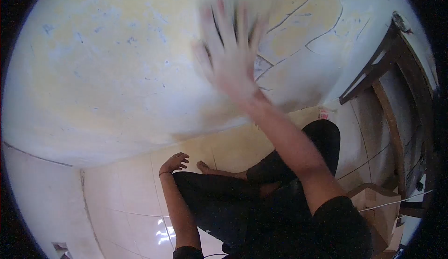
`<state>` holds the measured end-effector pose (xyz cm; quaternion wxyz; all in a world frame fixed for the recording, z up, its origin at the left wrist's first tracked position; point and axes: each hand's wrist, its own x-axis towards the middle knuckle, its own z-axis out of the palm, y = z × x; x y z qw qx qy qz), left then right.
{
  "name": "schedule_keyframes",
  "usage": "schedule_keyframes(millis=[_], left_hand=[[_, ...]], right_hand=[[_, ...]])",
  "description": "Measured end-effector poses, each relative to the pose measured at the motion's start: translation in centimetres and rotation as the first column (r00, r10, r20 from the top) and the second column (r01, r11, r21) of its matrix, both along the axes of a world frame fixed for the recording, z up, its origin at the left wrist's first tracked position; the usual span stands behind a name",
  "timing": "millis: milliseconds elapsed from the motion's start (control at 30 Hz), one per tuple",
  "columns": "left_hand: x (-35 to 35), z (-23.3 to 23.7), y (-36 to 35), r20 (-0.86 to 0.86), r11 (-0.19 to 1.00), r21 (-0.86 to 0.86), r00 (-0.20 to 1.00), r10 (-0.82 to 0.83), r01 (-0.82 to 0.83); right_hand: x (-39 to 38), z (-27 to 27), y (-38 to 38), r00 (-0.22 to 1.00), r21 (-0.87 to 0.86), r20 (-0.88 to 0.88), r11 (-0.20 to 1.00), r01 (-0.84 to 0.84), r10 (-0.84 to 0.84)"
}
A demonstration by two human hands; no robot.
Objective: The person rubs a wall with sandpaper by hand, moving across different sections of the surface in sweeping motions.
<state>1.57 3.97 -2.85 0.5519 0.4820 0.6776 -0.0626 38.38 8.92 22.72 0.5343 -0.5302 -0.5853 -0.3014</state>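
Observation:
My right hand (229,49) is raised against the wall (135,58), its fingers spread and blurred by motion. Nothing shows between them. Blue-white marks and long cracks (322,37) run through the yellowish, patchy wall surface around and to the right of this hand. My left hand (174,163) hangs at my bent knee, wrist over the dark trousers (210,193), fingers loosely curved and apart, holding nothing. A thin dark band circles the left wrist.
I sit cross-legged on a tiled floor (126,198) close to the wall's foot. At the right stands a dark wooden frame (389,100). A brown cardboard box (375,207) and a white cord (396,202) are beside my right elbow.

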Motion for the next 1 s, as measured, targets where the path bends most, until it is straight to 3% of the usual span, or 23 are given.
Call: schedule_keyframes(millis=[67,133,200,233,300,333,367,400,433,500,533,567,633,733,767,867,900,967,1000], left_hand=[[-0.4,-0.4,-0.2,0.03,1.0,-0.014,1.0,-0.005,0.005],[-0.6,-0.5,-0.3,0.046,1.0,-0.019,0.999,-0.012,0.013],[-0.3,-0.3,-0.3,0.043,0.999,-0.032,0.999,-0.029,0.03],[-0.6,-0.1,-0.6,0.128,0.995,0.035,0.987,-0.094,0.091],[-0.3,0.0,-0.4,0.122,0.999,0.02,0.992,-0.044,0.042],[-0.2,-0.1,-0.4,0.119,1.0,0.008,0.993,-0.017,0.016],[-0.3,-0.4,-0.1,0.049,1.0,-0.006,0.999,-0.002,0.003],[-1.2,-1.8,0.4,0.025,0.999,-0.011,0.999,-0.037,0.037],[-1.0,-1.5,0.2,0.049,0.998,-0.005,0.997,-0.056,0.056],[-0.4,-0.6,0.2,0.075,0.999,0.007,0.996,-0.041,0.041],[-0.1,-0.5,0.2,0.076,1.0,0.001,0.997,-0.008,0.008],[0.2,-0.4,0.2,0.079,1.0,-0.002,0.997,0.024,-0.024],[0.1,0.0,-0.2,0.03,1.0,-0.001,1.0,-0.008,0.008],[-0.6,-0.8,-0.3,0.028,1.0,-0.024,1.0,0.003,-0.002],[-0.6,-0.9,-0.3,0.038,1.0,-0.026,0.999,0.007,-0.006],[-0.5,-0.4,-0.2,0.046,0.999,-0.01,0.998,-0.037,0.038],[-0.4,-0.1,-0.5,0.052,0.999,-0.01,0.998,-0.03,0.031],[0.0,-0.5,-0.1,0.056,1.0,-0.013,0.998,-0.015,0.015],[-0.6,-0.7,-0.1,0.098,0.993,0.031,0.988,-0.12,0.117]], right_hand=[[-0.4,-11.8,-1.3,0.994,-0.2,0.108,0.98,-0.01,0.032],[-0.4,-23.0,-3.8,0.986,-0.495,0.024,0.859,-0.132,0.165],[-0.5,-21.3,-3.5,0.987,-0.52,-0.012,0.843,-0.14,0.157],[-0.6,-20.8,-4.2,0.988,-0.548,-0.032,0.824,-0.146,0.154],[-0.6,-12.3,-2.1,0.997,-0.304,0.046,0.952,-0.046,0.062],[-0.3,-6.6,-1.7,0.994,-0.214,-0.001,0.971,-0.106,0.108],[-0.3,-0.9,-1.7,1.0,-0.127,-0.008,0.992,-0.02,0.019],[-0.2,3.4,-1.1,0.995,-0.068,-0.047,0.994,-0.086,0.083],[0.1,6.3,-0.5,0.986,0.0,-0.081,0.989,-0.148,0.148],[0.9,9.9,0.0,0.998,0.127,-0.001,0.99,-0.057,0.058],[1.0,10.6,0.1,0.999,0.195,0.039,0.981,-0.016,0.008],[0.8,9.4,0.1,1.0,0.155,0.018,0.988,-0.028,0.025],[-0.1,2.4,0.3,0.998,0.075,-0.034,0.996,-0.054,0.056],[-1.0,-15.3,-1.8,0.998,-0.341,0.01,0.938,-0.06,0.068],[-0.5,-21.3,-2.8,0.984,-0.486,0.026,0.863,-0.14,0.174],[-0.8,-21.5,-3.9,0.997,-0.469,0.005,0.881,-0.062,0.073],[-1.0,-18.6,-3.6,0.997,-0.393,-0.034,0.916,-0.082,0.075],[-0.5,-7.1,-1.5,0.995,-0.172,-0.056,0.981,-0.088,0.08],[-0.4,-1.1,-1.4,0.998,-0.082,-0.046,0.995,-0.057,0.054]])
